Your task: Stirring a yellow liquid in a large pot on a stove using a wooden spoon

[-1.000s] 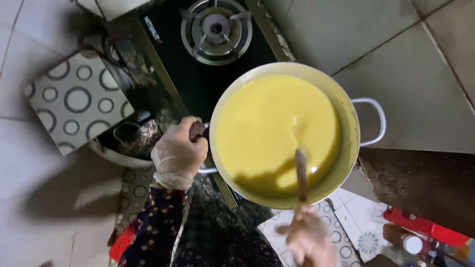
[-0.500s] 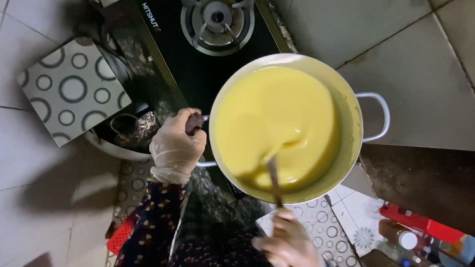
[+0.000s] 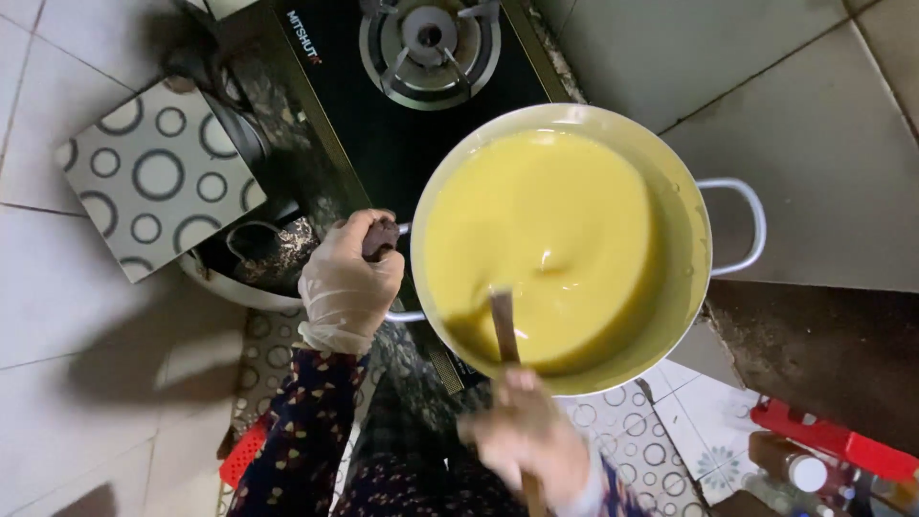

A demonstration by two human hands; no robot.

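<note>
Pot (image 3: 691, 287): a wide metal pot on the black stove (image 3: 383, 144), nearly full of thick yellow batter (image 3: 546, 239); it lies between the two hands, its near rim just beyond the right fingers.
Spoon (image 3: 503, 321): a wooden handle that dips into the batter near the rim and runs back to the right hand.
Right hand (image 3: 531, 440): blurred (it looks to be in motion), fingers curled fully shut round the spoon handle.
Left hand (image 3: 349, 282): in a clear glove, fingers wrapped tight round the pot's left loop handle, gripping it through a dark cloth.
Far handle (image 3: 742, 225): on the side of the pot away from both hands, nothing touching it.
Burner (image 3: 429, 43): unlit and bare, beyond the left fingers, past the pot's far rim.
Risk: the batter stands close to the rim, so a hard stroke could slop it over on the spoon side; the pot looks to overhang the stove's near edge, so a slack left grip could let it tip.
Edges and room: left of the left fingers a bowl (image 3: 239, 268) and a ring-patterned board (image 3: 153, 182) crowd in; right of the pot bare tile floor (image 3: 814, 115) gives open room; red-capped bottles (image 3: 814, 450) sit low on the right, well clear of the spoon.
</note>
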